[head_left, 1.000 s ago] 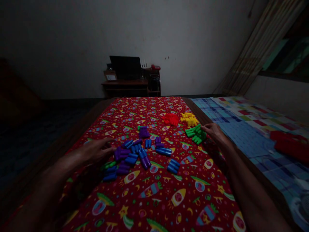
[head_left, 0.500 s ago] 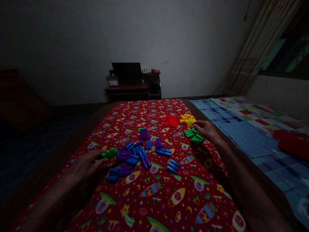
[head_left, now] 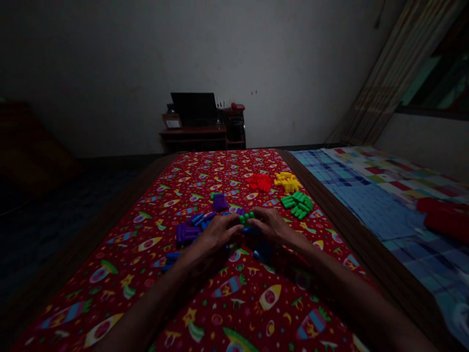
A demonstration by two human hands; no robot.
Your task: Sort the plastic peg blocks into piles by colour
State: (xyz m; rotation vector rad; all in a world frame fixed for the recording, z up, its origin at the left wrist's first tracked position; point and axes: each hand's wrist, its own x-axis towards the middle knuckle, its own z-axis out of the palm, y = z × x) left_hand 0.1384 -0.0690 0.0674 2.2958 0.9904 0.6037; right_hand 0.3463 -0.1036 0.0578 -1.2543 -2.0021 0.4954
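Observation:
My left hand (head_left: 220, 231) and my right hand (head_left: 270, 225) meet above the middle of the red cloth, fingers closed on a green plastic toy block (head_left: 246, 216) with rounded knobs. Both sets of fingertips press it from the sides and partly cover it. Just beneath it a blue block (head_left: 251, 230) shows; whether it touches the green one I cannot tell. Purple blocks (head_left: 187, 233) and blue blocks (head_left: 170, 260) lie around my left hand and are partly hidden by it. Another blue block (head_left: 261, 256) lies in shadow below my right wrist.
Beyond my right hand are a green pile (head_left: 298, 203), a yellow pile (head_left: 287, 182) and a red pile (head_left: 259, 182). A purple block (head_left: 219, 202) lies farther back. A bed with checked covers (head_left: 370, 205) stands on the right, a desk with a monitor (head_left: 195, 108) by the wall.
My left hand has moved right with the green block. My right hand has come from the green pile to the middle and now grips at the same block. More green blocks lie at the pile.

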